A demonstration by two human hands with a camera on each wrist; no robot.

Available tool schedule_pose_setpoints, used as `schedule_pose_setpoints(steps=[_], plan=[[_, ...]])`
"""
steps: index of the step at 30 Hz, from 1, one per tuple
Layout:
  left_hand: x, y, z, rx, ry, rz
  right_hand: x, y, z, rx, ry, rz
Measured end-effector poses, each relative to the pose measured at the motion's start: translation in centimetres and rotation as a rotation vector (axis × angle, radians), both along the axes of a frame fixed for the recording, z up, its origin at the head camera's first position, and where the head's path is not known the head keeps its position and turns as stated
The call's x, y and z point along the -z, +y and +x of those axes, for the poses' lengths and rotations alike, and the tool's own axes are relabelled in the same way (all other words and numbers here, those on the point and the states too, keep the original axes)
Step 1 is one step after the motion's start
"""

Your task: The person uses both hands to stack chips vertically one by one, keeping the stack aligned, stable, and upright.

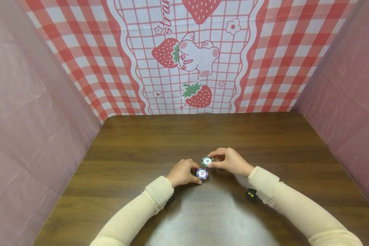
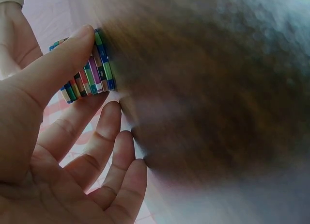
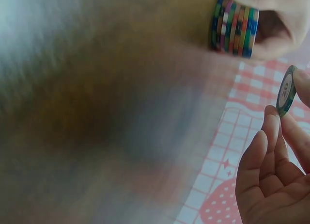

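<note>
A stack of colourful poker chips (image 1: 202, 174), topped by a blue-edged one, stands on the table. My left hand (image 1: 183, 172) grips it from the side between thumb and fingers. In the left wrist view the chip stack (image 2: 100, 71) shows several layered edges, and that hand's other fingers are spread loosely. Just beyond the stack, my right hand (image 1: 231, 161) pinches a single green-edged poker chip (image 1: 207, 161) by its rim. The right wrist view shows this green chip (image 3: 286, 92) apart from the chip stack (image 3: 235, 30), its white centre bearing a number.
The brown wooden table (image 1: 135, 136) extends around both hands. A red-and-white checked strawberry cloth (image 1: 190, 68) hangs at its far edge, and pink cloth (image 1: 33, 102) hangs on either side. A dark wrist camera (image 1: 251, 193) sits under the right sleeve.
</note>
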State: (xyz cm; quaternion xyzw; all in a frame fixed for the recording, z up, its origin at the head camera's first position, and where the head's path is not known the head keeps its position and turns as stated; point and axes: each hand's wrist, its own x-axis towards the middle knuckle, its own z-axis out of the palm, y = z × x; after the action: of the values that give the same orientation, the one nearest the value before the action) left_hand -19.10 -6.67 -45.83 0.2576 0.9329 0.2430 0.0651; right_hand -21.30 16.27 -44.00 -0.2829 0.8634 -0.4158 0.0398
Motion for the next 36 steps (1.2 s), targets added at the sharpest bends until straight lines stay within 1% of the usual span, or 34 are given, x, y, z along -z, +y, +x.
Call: schedule_pose_setpoints(steps=[5,13,15,20,25,30,34,36], plan=[[0.0,0.0,0.0,0.01,0.005,0.006,0.2,-0.3,0.8,-0.017,-0.001,0.002],[0.0,0.0,0.0,0.007,0.0,0.005,0.9,-0.5,1.5,-0.061,0.023,0.022],[0.0,0.0,0.0,0.008,0.004,0.003,1.1,-0.5,1.6,-0.074,0.027,0.023],[0.0,0.0,0.1,0.014,0.016,0.008,1.3,-0.7,1.9,-0.092,0.008,0.033],[0.0,0.0,0.0,0.008,-0.001,0.009,1.3,-0.9,2.2,-0.085,-0.006,0.047],[0.1,0.0,0.0,0.002,-0.022,0.012,1.5,-1.0,2.2,-0.091,0.013,0.06],[0.1,0.0,-0.1,0.004,-0.02,0.012,1.5,-1.0,2.2,-0.095,0.032,0.058],[0.1,0.0,-0.1,0.004,-0.021,0.011,1.4,-1.1,2.2,-0.094,0.027,0.06]])
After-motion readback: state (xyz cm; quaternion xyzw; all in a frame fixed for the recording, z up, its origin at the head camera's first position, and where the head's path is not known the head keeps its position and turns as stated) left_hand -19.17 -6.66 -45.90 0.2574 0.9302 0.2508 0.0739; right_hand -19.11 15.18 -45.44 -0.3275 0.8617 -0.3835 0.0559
